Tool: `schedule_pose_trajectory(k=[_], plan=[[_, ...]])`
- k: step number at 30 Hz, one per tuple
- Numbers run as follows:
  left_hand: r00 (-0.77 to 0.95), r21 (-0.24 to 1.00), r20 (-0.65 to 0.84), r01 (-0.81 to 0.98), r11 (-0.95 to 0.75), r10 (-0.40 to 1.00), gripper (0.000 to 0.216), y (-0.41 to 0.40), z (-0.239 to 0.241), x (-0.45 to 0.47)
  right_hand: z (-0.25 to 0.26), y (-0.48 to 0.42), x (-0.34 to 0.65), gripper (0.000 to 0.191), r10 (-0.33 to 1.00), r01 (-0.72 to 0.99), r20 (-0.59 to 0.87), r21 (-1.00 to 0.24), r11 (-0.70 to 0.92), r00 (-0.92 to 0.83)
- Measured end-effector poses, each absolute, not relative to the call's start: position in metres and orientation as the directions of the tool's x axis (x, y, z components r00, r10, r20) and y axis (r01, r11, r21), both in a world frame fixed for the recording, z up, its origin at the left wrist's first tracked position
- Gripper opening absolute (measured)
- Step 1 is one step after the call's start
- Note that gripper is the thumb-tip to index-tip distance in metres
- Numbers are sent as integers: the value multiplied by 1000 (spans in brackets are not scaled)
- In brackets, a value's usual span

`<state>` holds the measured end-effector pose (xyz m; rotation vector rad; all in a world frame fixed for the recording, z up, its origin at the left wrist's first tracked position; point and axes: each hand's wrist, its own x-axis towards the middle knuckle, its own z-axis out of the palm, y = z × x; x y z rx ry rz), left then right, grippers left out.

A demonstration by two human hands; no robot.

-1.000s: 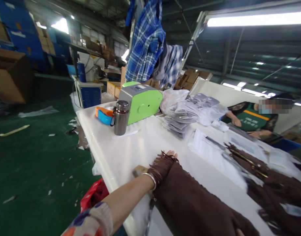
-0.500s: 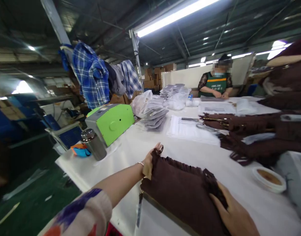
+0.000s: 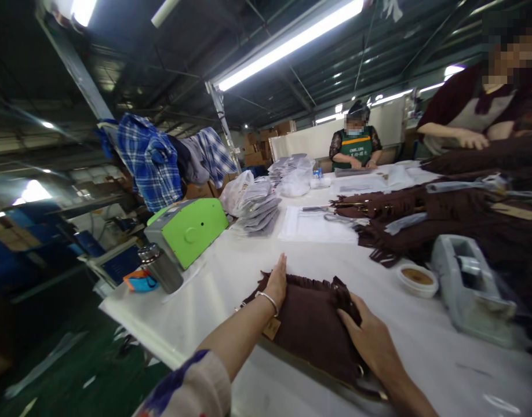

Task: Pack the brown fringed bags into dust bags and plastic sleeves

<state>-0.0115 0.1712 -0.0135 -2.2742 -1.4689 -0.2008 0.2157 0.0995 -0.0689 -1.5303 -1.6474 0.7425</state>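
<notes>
A folded brown fringed cloth (image 3: pixel 312 321) lies on the white table (image 3: pixel 231 272) close in front of me. My left hand (image 3: pixel 277 282) rests flat along its left edge, fingers straight, a bangle at the wrist. My right hand (image 3: pixel 370 339) presses flat on its right side near the fringe. A tan paper tag (image 3: pixel 272 328) hangs from the cloth beside my left wrist. Neither hand grips anything.
A green machine (image 3: pixel 190 227), a steel flask (image 3: pixel 159 267) and stacked grey packets (image 3: pixel 258 207) stand at the left. More brown fringed cloth (image 3: pixel 426 217), a small round dish (image 3: pixel 417 279) and a tape dispenser (image 3: pixel 472 289) lie to the right. Two people work across the table.
The view has swung right and up. The brown cloth is now folded into a smaller square, and both my hands have come to lie flat on it.
</notes>
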Motion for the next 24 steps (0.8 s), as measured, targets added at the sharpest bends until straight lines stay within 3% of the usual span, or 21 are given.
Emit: schedule_pose_trajectory(k=[5, 7, 13, 17, 20, 24], plan=[[467, -308, 337, 875, -373, 818, 43, 94, 8, 7, -75, 104, 218, 65, 985, 482, 166, -867, 125, 42], [608, -249, 240, 792, -557, 757, 51, 58, 7, 17, -76, 107, 222, 64, 985, 445, 167, -886, 131, 43], [707, -155, 123, 707, -690, 697, 73, 22, -2, 30, -67, 120, 231, 56, 1000, 188, -26, -982, -24, -12], [714, -266, 178, 697, -666, 677, 54, 40, -29, 24, -52, 123, 233, 53, 991, 101, -133, -987, -129, -30], [679, -315, 295, 733, -603, 672, 43, 55, -51, 23, -33, 120, 258, 58, 981, 96, -149, -982, -161, 127], [664, -222, 282, 748, -626, 693, 43, 66, -50, 25, -12, 73, 308, 54, 915, 243, -42, -958, -151, 402]])
